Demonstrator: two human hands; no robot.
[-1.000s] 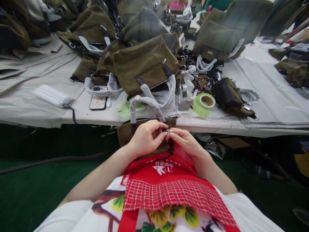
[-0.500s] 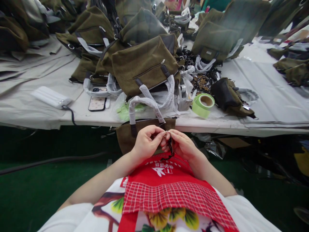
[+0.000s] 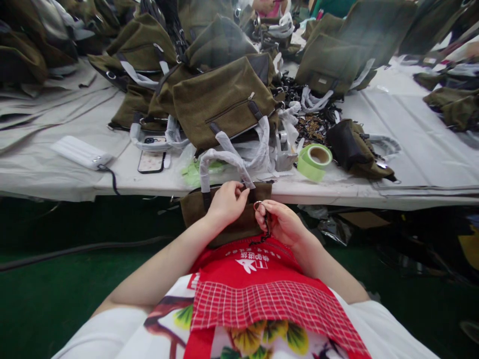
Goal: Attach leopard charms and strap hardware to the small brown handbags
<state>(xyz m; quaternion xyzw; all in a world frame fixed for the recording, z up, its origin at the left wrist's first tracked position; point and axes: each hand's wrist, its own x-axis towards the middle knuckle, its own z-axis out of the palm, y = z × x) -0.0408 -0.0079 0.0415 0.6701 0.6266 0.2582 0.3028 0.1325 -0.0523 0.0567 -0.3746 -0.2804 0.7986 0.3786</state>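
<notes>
In the head view, a brown handbag (image 3: 239,227) with plastic-wrapped handles leans between my body and the table edge. My left hand (image 3: 227,203) is closed at the lower end of its right handle side (image 3: 245,177), thumb and fingers pinched there; the exact spot under the fingertips is partly hidden. Just to the right, my right hand (image 3: 282,222) holds up a metal key ring (image 3: 257,205) between thumb and forefinger. A dark chain (image 3: 266,232) hangs from the ring across the fingers towards my red apron (image 3: 224,259).
Brown bags (image 3: 224,104) are heaped on the white table (image 3: 123,182). Along its front lie a white power bank (image 3: 80,152), a phone (image 3: 150,162), a green tape roll (image 3: 314,162) and a small pouch (image 3: 355,149). A pile of chains (image 3: 310,127) sits behind the tape.
My left hand has let go of the ring and moved up and left to the bag handle. My right hand keeps the ring and chain in almost the same place.
</notes>
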